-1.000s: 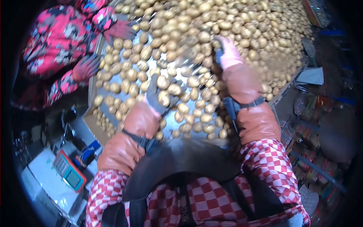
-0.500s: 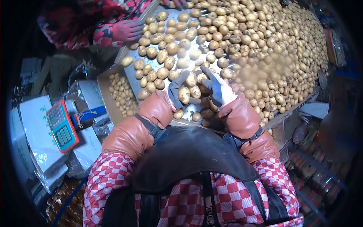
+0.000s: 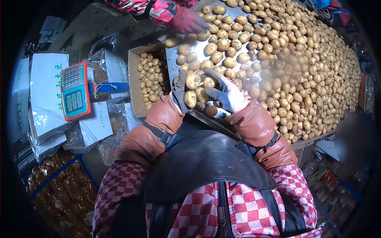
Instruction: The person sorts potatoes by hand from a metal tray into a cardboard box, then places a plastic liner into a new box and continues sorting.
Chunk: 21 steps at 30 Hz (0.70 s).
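Observation:
Several potatoes [image 3: 193, 81] are gathered between my two gloved hands, above the near left edge of a metal table [image 3: 172, 63]. My left hand [image 3: 180, 92] curls around them from the left, its grey glove against their side. On the right, my right hand [image 3: 223, 92] touches the group with bent fingers, thumb and forefinger at a potato [image 3: 210, 82]. Many loose potatoes [image 3: 301, 83] cover the table beyond and to the right of my hands.
A cardboard box [image 3: 137, 89] of smaller potatoes stands left of the table. Farther left, a red and teal scale display [image 3: 74, 91] is near white boxes [image 3: 95, 123]. Another person's red-gloved hand [image 3: 189, 20] reaches over the table's far left corner.
The view has turned, and my hands with the potatoes are now nearer the table's left corner and the cardboard box. The other person's hand has moved over the potatoes.

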### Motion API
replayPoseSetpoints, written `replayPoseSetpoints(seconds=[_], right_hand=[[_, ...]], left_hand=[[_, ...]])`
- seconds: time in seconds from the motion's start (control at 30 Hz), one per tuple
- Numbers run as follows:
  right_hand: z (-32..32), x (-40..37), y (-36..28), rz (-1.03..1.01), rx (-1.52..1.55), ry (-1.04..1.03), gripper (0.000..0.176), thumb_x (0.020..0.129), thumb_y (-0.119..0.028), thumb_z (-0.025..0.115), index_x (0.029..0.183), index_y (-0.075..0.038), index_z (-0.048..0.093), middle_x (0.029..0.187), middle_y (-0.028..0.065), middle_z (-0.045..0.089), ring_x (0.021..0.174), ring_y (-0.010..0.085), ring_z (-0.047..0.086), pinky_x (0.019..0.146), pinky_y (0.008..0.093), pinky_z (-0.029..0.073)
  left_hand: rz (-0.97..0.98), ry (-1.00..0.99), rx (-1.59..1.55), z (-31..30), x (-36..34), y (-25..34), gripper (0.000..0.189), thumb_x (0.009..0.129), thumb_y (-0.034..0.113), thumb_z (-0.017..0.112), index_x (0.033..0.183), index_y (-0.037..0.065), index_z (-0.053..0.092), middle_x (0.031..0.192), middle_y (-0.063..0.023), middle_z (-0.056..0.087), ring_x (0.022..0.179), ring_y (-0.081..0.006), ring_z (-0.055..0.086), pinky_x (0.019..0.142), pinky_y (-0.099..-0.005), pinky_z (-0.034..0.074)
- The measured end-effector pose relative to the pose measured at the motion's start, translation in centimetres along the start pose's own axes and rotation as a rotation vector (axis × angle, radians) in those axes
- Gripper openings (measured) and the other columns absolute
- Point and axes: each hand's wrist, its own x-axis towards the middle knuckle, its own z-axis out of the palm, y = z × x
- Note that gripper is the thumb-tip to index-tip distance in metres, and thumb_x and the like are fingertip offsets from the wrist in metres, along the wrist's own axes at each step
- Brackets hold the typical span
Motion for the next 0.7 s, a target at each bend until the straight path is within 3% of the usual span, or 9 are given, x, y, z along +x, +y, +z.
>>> replayPoseSetpoints(seconds=[0.07, 0.27, 0.33, 0.43, 0.47, 0.53, 0.6, 0.67, 0.7], right_hand=[[1.0, -0.2, -1.6, -0.111, -0.772, 0.159, 0.073, 0.083, -0.028, 0.074, 0.147, -0.016, 0.041, 0.148, 0.0233, 0.038, 0.136, 0.0351, 0.042, 0.110, 0.0407, 0.038], [1.8, -0.4, -0.7, -0.062, -0.922, 0.240, 0.075, 0.075, -0.041, 0.079, 0.140, -0.017, 0.051, 0.147, 0.0280, 0.038, 0.132, 0.0424, 0.044, 0.107, 0.0438, 0.041], [1.9, -0.1, -0.6, -0.032, -0.807, 0.230, 0.068, 0.076, -0.040, 0.079, 0.133, -0.011, 0.056, 0.144, 0.0240, 0.044, 0.132, 0.0380, 0.045, 0.108, 0.0428, 0.040], [2.2, 0.1, -0.7, -0.054, -0.725, 0.201, 0.065, 0.080, -0.035, 0.077, 0.132, -0.003, 0.055, 0.142, 0.0198, 0.047, 0.132, 0.0327, 0.046, 0.109, 0.0397, 0.039], [2.6, 0.5, -1.1, -0.056, -0.720, 0.191, 0.065, 0.080, -0.035, 0.077, 0.132, -0.003, 0.055, 0.142, 0.0198, 0.047, 0.132, 0.0327, 0.046, 0.109, 0.0397, 0.039], [3.6, 1.0, -1.8, -0.020, 0.185, 0.026, 0.064, 0.087, -0.027, 0.073, 0.138, 0.000, 0.047, 0.139, 0.0167, 0.049, 0.129, 0.0269, 0.047, 0.106, 0.0373, 0.040], [4.7, 1.0, -3.9, -0.010, 0.448, -0.088, 0.064, 0.090, -0.020, 0.070, 0.142, 0.002, 0.038, 0.132, 0.0127, 0.051, 0.122, 0.0205, 0.050, 0.102, 0.0333, 0.042], [4.8, -0.7, -6.9, 0.041, 0.589, -0.082, 0.064, 0.088, -0.017, 0.071, 0.141, 0.002, 0.040, 0.130, 0.0118, 0.052, 0.118, 0.0192, 0.052, 0.100, 0.0316, 0.044], [4.7, -1.4, -8.1, 0.059, 0.648, -0.066, 0.064, 0.087, -0.015, 0.072, 0.140, 0.002, 0.040, 0.129, 0.0113, 0.052, 0.117, 0.0186, 0.053, 0.099, 0.0308, 0.044]], left_hand=[[-0.004, -0.034, 0.012, 0.3, 0.3, -0.3, 0.078, 0.097, 0.066, 0.030, 0.148, 0.008, 0.032, 0.147, -0.0146, 0.042, 0.132, -0.0281, 0.047, 0.110, -0.0418, 0.041], [-0.071, 0.167, 0.216, -0.6, -0.4, -1.8, 0.081, 0.092, 0.068, 0.042, 0.146, 0.009, 0.036, 0.139, -0.0148, 0.050, 0.126, -0.0280, 0.053, 0.105, -0.0418, 0.046], [-0.194, 0.196, 0.085, -0.5, -0.8, -1.8, 0.081, 0.092, 0.069, 0.042, 0.146, 0.009, 0.037, 0.139, -0.0150, 0.050, 0.125, -0.0279, 0.053, 0.105, -0.0425, 0.046], [-0.119, 0.035, -0.048, -0.1, -1.3, -1.6, 0.090, 0.085, 0.077, 0.043, 0.145, 0.010, 0.038, 0.139, -0.0133, 0.050, 0.125, -0.0277, 0.053, 0.101, -0.0425, 0.048], [-0.144, 0.214, 0.257, 2.2, -2.2, -0.1, 0.090, 0.085, 0.078, 0.042, 0.145, 0.011, 0.038, 0.137, -0.0129, 0.051, 0.119, -0.0284, 0.056, 0.091, -0.0416, 0.052], [-0.175, 0.394, 0.557, 1.8, -4.0, 1.4, 0.090, 0.085, 0.078, 0.041, 0.144, 0.011, 0.038, 0.135, -0.0126, 0.053, 0.114, -0.0291, 0.059, 0.080, -0.0408, 0.057], [-0.009, 0.372, 0.340, -4.4, -6.1, 2.1, 0.057, 0.096, 0.050, 0.045, 0.132, 0.007, 0.049, 0.131, -0.0085, 0.056, 0.102, -0.0242, 0.065, 0.058, -0.0300, 0.053], [-0.195, -0.356, -0.501, -11.2, -7.4, 6.0, 0.049, 0.099, 0.025, 0.045, 0.147, 0.015, 0.037, 0.140, -0.0116, 0.048, 0.111, -0.0246, 0.060, 0.087, -0.0480, 0.055], [-0.205, -0.357, -0.499, -12.0, -9.1, 7.3, 0.049, 0.099, 0.025, 0.045, 0.147, 0.015, 0.037, 0.140, -0.0116, 0.048, 0.111, -0.0246, 0.060, 0.087, -0.0480, 0.055]])
